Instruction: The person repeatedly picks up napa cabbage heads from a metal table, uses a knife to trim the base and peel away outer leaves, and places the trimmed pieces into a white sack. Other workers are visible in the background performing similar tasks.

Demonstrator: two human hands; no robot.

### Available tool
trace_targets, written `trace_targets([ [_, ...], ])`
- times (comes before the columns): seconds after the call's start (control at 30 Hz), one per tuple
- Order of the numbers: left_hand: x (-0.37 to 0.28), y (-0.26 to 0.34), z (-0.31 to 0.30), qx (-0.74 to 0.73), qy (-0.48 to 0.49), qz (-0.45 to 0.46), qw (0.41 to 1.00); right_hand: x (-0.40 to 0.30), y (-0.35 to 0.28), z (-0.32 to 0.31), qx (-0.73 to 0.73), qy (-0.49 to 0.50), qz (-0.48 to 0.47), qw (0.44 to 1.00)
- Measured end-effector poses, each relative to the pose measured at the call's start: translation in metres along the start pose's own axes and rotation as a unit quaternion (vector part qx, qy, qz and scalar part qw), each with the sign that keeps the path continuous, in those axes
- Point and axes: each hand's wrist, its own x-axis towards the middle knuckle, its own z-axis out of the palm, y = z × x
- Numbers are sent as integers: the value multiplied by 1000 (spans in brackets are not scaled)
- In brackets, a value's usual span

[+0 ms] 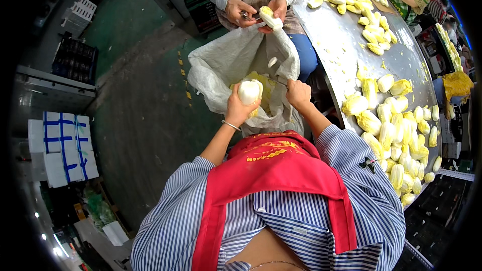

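Observation:
My left hand [240, 107] grips a small napa cabbage [249, 92], its white base turned up, above a white woven sack [211, 67]. To its right, over the sack's edge, my right hand [298, 92] is closed on the handle of a knife [279, 82]; the thin blade points left towards the cabbage. Yellow trimmed leaves [266, 92] lie inside the open sack. A pale leaf piece [272, 62] shows against the sack's far inner side. Across the sack, a co-worker holds another napa cabbage [271, 18] and a small metal tool [244, 15].
A metal table [324, 41] on the right bears a large heap of napa cabbages [388, 131] and a second group farther off. Another worker stands at its far side. White foam boxes with blue tape [67, 146] are stacked at left on the green floor [150, 120].

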Motion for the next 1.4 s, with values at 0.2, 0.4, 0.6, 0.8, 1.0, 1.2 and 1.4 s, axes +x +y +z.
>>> trace_targets([
  [0.2,27,-2,-4,13,-17,146,989,4,-45,-34,694,-360,189,594],
  [0.4,43,7,0,-342,-108,7,933,10,-61,-30,795,-262,132,531],
  [0.6,46,10,0,-180,-148,-192,953,2,-77,-38,712,-184,78,673],
  [0.8,48,-36,1,-135,-145,-105,975,7,-65,-41,687,-216,90,688],
  [1.0,50,-17,-2,-22,-138,-45,989,7,-69,-36,548,-122,-1,828],
  [1.2,47,-12,-12,-138,-175,-66,973,5,-65,-66,573,-232,58,784],
  [1.4,42,7,-15,-379,-129,-198,895,10,-48,-48,737,-225,53,636],
])
